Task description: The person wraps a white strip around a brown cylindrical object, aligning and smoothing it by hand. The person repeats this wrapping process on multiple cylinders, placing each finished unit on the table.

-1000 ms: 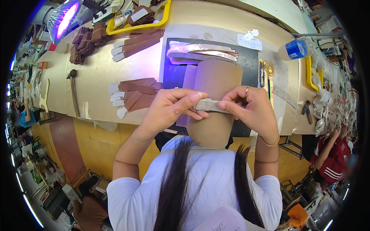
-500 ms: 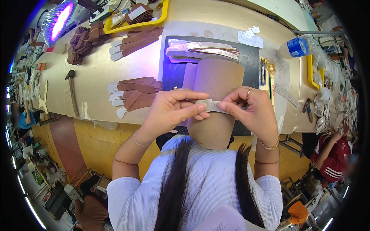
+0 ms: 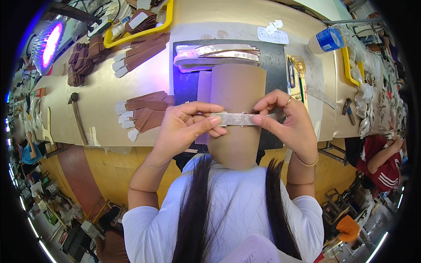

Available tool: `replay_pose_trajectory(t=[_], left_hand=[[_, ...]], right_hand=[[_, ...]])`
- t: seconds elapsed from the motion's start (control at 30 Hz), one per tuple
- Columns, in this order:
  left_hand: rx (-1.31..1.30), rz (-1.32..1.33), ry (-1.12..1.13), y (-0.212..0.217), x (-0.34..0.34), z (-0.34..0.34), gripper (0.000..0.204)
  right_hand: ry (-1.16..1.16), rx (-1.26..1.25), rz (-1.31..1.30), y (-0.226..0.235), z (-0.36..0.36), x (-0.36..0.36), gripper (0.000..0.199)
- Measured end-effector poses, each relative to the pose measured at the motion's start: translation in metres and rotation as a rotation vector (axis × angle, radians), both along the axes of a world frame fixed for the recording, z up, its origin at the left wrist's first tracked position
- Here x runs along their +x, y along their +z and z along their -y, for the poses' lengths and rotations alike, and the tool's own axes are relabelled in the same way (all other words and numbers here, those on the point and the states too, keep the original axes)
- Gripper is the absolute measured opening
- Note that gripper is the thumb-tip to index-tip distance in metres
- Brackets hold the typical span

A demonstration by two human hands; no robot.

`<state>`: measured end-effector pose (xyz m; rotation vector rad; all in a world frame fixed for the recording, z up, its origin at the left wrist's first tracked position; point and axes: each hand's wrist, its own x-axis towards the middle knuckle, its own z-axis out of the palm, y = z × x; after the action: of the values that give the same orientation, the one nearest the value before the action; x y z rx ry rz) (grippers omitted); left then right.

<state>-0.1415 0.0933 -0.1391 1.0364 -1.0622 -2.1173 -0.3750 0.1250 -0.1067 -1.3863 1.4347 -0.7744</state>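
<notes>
A short pale grey strip (image 3: 238,119) is stretched crosswise over a rounded tan form (image 3: 239,90) that leans from the work board toward my body. My left hand (image 3: 188,125) pinches the strip's left end between thumb and fingers. At the other end, my right hand (image 3: 284,117) grips it with thumb and index finger. Small tabs stick out along the strip's edges. Whether its underside touches the form cannot be made out. Behind the form, a bundle of long whitish and brown strips (image 3: 219,57) lies on the dark board (image 3: 276,59).
Brown strips with pale ends (image 3: 147,111) lie left of the board, beside a hammer (image 3: 78,118). A yellow tray (image 3: 136,34) and a lit lamp (image 3: 51,46) stand at the far left. To the right are a blue-labelled jar (image 3: 325,41), another hammer (image 3: 349,111) and a seated person (image 3: 379,160).
My hands have drawn farther apart, so more of the pale strip shows between them. The table and its things have shifted slightly left in the view.
</notes>
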Motion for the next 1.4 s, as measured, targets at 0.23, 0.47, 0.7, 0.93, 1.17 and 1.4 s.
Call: replay_pose_trajectory(t=[0.23,0.47,0.7,0.93,1.17,1.4], left_hand=[[0.000,-0.007,-0.003,0.000,0.000,0.000,0.027],[0.006,-0.001,0.039,-0.003,-0.001,-0.002,0.026],[0.013,0.001,0.053,-0.003,-0.002,-0.002,0.026],[0.005,-0.012,0.057,-0.004,-0.002,-0.002,0.025],[0.013,-0.090,0.121,-0.007,-0.004,-0.003,0.027],[-0.013,-0.112,0.104,-0.014,-0.003,-0.002,0.028]], right_hand=[[0.012,-0.063,-0.032,-0.004,-0.002,-0.002,0.018],[-0.006,0.047,0.005,0.003,0.001,0.002,0.019],[-0.020,-0.048,0.008,-0.003,0.000,0.003,0.017],[-0.039,-0.003,-0.043,-0.001,-0.001,0.005,0.018],[-0.044,-0.074,-0.151,-0.005,-0.007,0.009,0.023],[-0.074,0.042,-0.021,-0.019,-0.006,0.001,0.031]])
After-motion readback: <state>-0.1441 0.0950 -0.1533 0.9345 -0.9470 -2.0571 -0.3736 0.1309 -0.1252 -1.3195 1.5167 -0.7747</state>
